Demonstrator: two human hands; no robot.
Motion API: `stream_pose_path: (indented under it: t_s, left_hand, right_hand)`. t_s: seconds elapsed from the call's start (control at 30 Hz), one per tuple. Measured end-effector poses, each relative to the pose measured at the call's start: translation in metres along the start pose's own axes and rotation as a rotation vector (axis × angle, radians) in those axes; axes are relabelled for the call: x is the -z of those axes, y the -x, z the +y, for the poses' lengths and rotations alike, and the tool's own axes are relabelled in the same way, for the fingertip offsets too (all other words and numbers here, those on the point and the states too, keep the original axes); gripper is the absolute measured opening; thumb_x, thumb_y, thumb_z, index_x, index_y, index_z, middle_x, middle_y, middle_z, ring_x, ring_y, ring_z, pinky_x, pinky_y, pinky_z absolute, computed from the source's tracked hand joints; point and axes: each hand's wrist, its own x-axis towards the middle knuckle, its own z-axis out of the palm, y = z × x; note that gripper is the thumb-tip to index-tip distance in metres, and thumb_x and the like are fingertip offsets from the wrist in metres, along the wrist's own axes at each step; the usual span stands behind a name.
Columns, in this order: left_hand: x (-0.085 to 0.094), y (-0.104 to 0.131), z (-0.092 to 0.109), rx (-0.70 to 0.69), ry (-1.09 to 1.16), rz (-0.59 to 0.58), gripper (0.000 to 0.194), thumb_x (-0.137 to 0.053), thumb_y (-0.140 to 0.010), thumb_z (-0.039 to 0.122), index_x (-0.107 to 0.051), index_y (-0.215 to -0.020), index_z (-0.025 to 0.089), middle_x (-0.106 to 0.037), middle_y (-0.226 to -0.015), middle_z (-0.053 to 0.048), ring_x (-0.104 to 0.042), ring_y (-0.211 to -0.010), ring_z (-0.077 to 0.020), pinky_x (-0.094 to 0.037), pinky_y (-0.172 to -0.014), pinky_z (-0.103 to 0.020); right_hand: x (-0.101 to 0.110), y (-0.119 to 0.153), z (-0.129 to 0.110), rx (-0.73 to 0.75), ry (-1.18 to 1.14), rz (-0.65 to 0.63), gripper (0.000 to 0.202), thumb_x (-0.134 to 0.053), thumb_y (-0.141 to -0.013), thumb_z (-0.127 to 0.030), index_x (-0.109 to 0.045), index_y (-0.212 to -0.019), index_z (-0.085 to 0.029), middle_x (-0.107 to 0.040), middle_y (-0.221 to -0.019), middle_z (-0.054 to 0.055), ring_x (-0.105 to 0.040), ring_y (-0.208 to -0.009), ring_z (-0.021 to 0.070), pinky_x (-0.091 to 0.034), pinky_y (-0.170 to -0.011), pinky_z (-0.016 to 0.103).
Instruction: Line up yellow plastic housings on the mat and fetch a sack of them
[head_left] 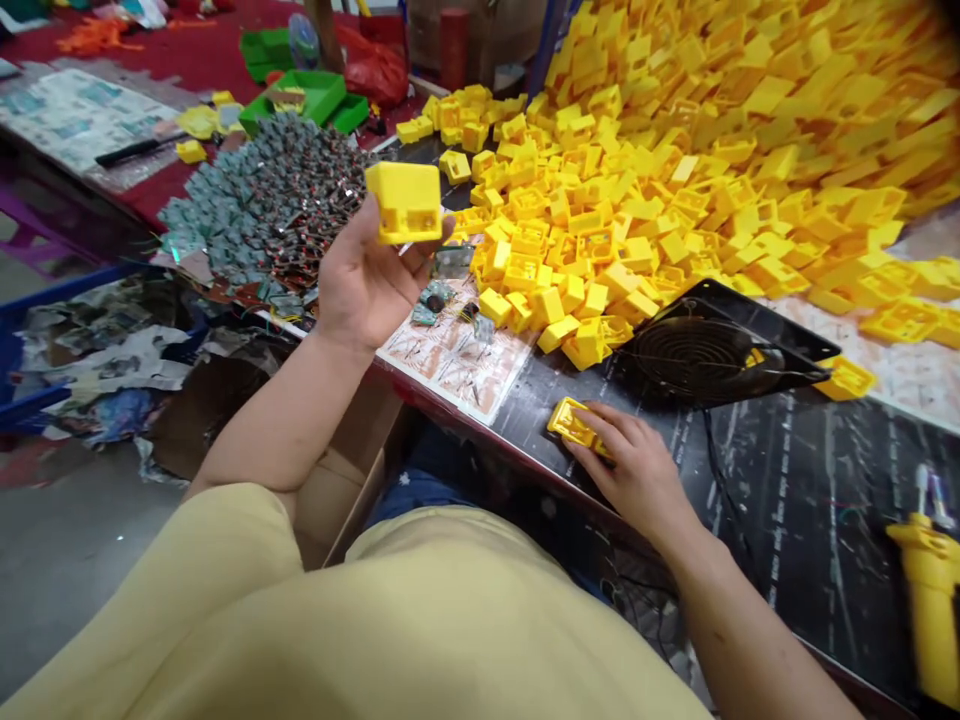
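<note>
We saw a smooth, matt yellow plastic housing (406, 203) in the left hand (367, 280). The heap of housings (675, 170) looked the same plastic. The bench (795, 480) top was dark, glossy and scuffed. The fan (712, 345) was black plastic with a wire grille.

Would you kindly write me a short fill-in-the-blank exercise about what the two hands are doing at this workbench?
1. The left hand holds up a yellow ____-shaped housing.
2. The right hand presses on a flat yellow part lying on the ____ table.
3. The black fan lies beside a big pile of ____ plastic parts.

Missing words: box; black; yellow
</note>
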Motion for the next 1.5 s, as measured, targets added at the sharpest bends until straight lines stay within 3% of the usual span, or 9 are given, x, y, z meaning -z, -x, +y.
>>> stream_pose_path:
  t_s: [0.23,0.43,0.6,0.73,0.87,1.07,1.17,1.33,1.5]
  left_hand:
    - [0.013,-0.011,-0.004,0.09,0.09,0.193,0.045,-0.028,-0.102,0.037,-0.055,-0.125,0.009,-0.069,-0.117,-0.008,-0.067,-0.11,-0.019,-0.053,-0.096,-0.033]
    - [-0.002,-0.002,-0.003,0.092,0.241,0.19,0.035,-0.039,-0.099,0.034,-0.062,-0.116,0.013,-0.071,-0.091,-0.004,-0.07,-0.086,-0.0152,-0.055,-0.087,-0.029]
    - [-0.008,0.005,0.016,-0.046,0.273,0.234,0.036,-0.039,-0.099,0.035,-0.061,-0.118,0.015,-0.07,-0.089,-0.004,-0.068,-0.086,-0.0145,-0.053,-0.084,-0.026]
    - [0.02,0.031,0.059,-0.302,0.346,0.133,0.043,-0.023,-0.103,0.038,-0.062,-0.106,0.02,-0.069,-0.091,-0.001,-0.065,-0.08,-0.0086,-0.051,-0.066,-0.019]
    - [0.087,0.078,0.086,-0.231,0.079,-0.154,0.035,-0.069,-0.079,0.052,-0.067,-0.09,0.018,-0.071,-0.09,0.001,-0.056,-0.05,-0.0048,-0.035,-0.036,-0.014]
    - [0.197,0.151,0.031,0.612,-0.743,0.062,0.06,-0.068,-0.073,0.067,-0.068,-0.108,0.019,-0.072,-0.081,-0.006,-0.065,-0.061,-0.0175,-0.041,-0.045,-0.019]
    - [0.224,0.176,-0.013,0.7,-1.253,-0.05,0.053,-0.048,-0.087,0.056,-0.068,-0.113,0.015,-0.072,-0.108,-0.014,-0.068,-0.098,-0.0291,-0.054,-0.082,-0.037]
    - [0.227,0.189,-0.047,0.761,-1.663,-0.244,0.059,-0.034,-0.096,0.042,-0.049,-0.145,0.011,-0.034,-0.158,-0.017,-0.037,-0.145,-0.0305,-0.026,-0.119,-0.053]
    - [0.207,0.184,-0.049,0.669,-1.588,-0.415,0.054,-0.042,-0.095,0.035,-0.053,-0.141,0.01,-0.052,-0.145,-0.018,-0.05,-0.134,-0.0326,-0.037,-0.114,-0.051]
  right_hand:
    - [0.017,-0.058,-0.021,0.02,-0.172,0.032,0.052,-0.056,-0.094,-0.052,-0.052,-0.137,-0.022,-0.055,-0.136,0.015,-0.055,-0.12,0.0285,-0.05,-0.1,0.046]
    - [-0.035,-0.167,-0.067,-0.11,-0.716,-0.145,0.083,-0.076,-0.077,-0.044,-0.04,-0.147,-0.016,-0.044,-0.149,0.015,-0.044,-0.136,0.0285,-0.04,-0.112,0.044]
    - [-0.057,-0.204,-0.078,-0.19,-0.884,-0.286,0.034,-0.056,-0.091,-0.049,-0.068,-0.091,-0.017,-0.07,-0.097,0.008,-0.064,-0.097,0.0223,-0.05,-0.094,0.038]
    - [-0.03,-0.207,-0.056,-0.281,-0.96,-0.328,0.048,-0.05,-0.089,-0.065,-0.059,-0.083,-0.018,-0.066,-0.077,0.006,-0.064,-0.07,0.0179,-0.055,-0.068,0.032]
    - [-0.004,-0.217,-0.041,-0.403,-0.956,-0.336,0.04,-0.042,-0.093,-0.056,-0.052,-0.088,-0.018,-0.06,-0.072,0.003,-0.062,-0.062,0.0137,-0.051,-0.057,0.025]
    - [-0.019,-0.247,-0.061,-0.303,-0.388,-0.443,0.032,-0.038,-0.099,-0.037,-0.061,-0.093,-0.017,-0.061,-0.077,0.005,-0.061,-0.076,0.0165,-0.047,-0.07,0.027]
    - [-0.041,-0.264,-0.078,-0.223,-0.181,-0.51,0.033,-0.04,-0.1,-0.037,-0.065,-0.105,-0.016,-0.064,-0.109,0.013,-0.062,-0.102,0.0249,-0.046,-0.087,0.035]
    - [-0.063,-0.276,-0.09,-0.096,0.054,-0.72,0.077,-0.071,-0.079,-0.058,-0.047,-0.14,-0.017,-0.057,-0.129,0.02,-0.058,-0.115,0.0356,-0.049,-0.091,0.041]
    - [-0.062,-0.274,-0.086,0.014,0.134,-0.787,0.063,-0.065,-0.085,-0.05,-0.049,-0.134,-0.015,-0.061,-0.123,0.019,-0.059,-0.115,0.0332,-0.048,-0.091,0.039]
